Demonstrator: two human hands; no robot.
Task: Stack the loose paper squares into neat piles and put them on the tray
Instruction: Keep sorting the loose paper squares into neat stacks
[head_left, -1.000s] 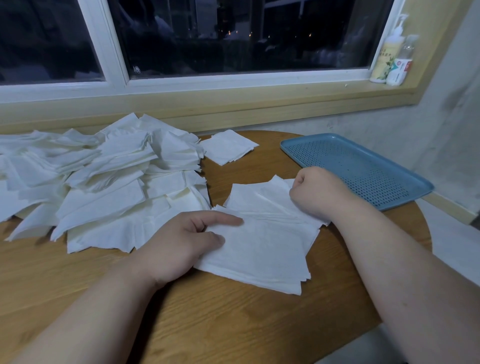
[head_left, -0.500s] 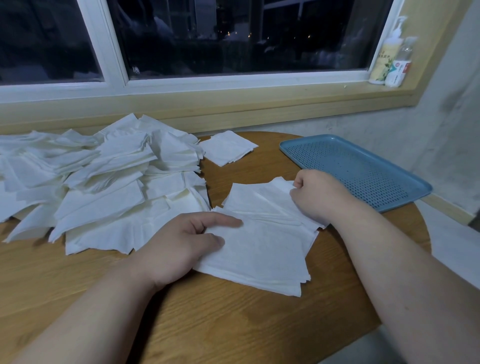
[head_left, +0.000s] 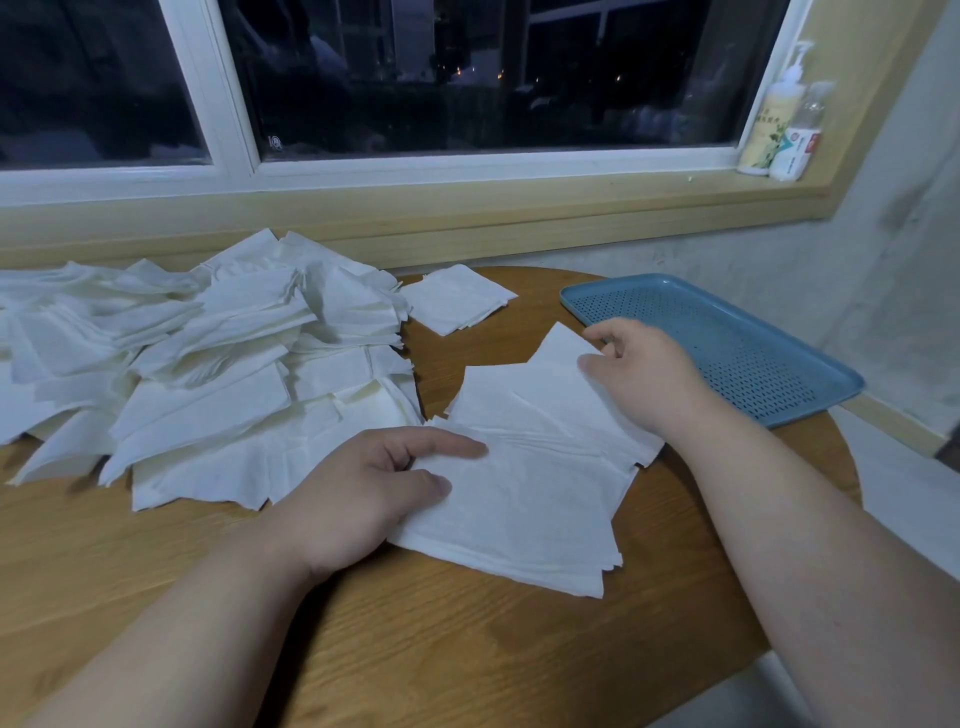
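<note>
Right hand (head_left: 641, 374) lifted top square (head_left: 558, 345); left hand (head_left: 358, 493) pins pile (head_left: 530, 499).

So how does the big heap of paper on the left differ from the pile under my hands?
The big heap is far larger and jumbled, its squares lying at all angles; the pile under the hands is smaller and flatter, though its edges are still not lined up. Nothing touches the heap, while the left hand presses on the pile and the right hand grips its far corner. Both are white paper squares on the wooden table, neither on the tray.
</note>
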